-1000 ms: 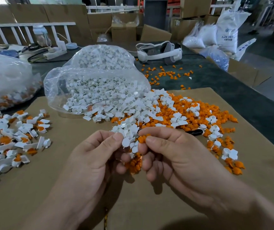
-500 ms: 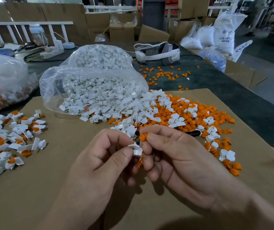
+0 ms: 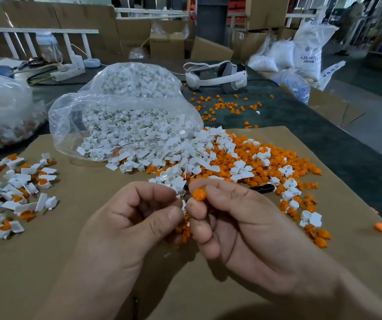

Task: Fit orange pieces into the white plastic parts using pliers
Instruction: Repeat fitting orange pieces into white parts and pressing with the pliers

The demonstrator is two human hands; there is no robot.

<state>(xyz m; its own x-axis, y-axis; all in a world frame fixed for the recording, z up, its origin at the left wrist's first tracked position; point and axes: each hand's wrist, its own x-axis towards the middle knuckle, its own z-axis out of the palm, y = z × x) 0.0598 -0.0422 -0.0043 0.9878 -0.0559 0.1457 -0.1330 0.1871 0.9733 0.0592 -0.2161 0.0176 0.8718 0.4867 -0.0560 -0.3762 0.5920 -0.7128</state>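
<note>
I had the right hand [image 3: 243, 222] pinching an orange piece [image 3: 198, 195] at its thumb and forefinger tips, just beside the left hand [image 3: 125, 227], whose curled fingers [image 3: 155, 191] gripped a mostly hidden white part [image 3: 183, 205].

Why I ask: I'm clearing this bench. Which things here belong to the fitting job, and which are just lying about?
Job: left hand pinching a white part; right hand pinching an orange piece; loose white parts; loose orange pieces; bag of white parts; fitted pieces at left.
Lying about: headset; power strip; white sacks; cardboard boxes.
</note>
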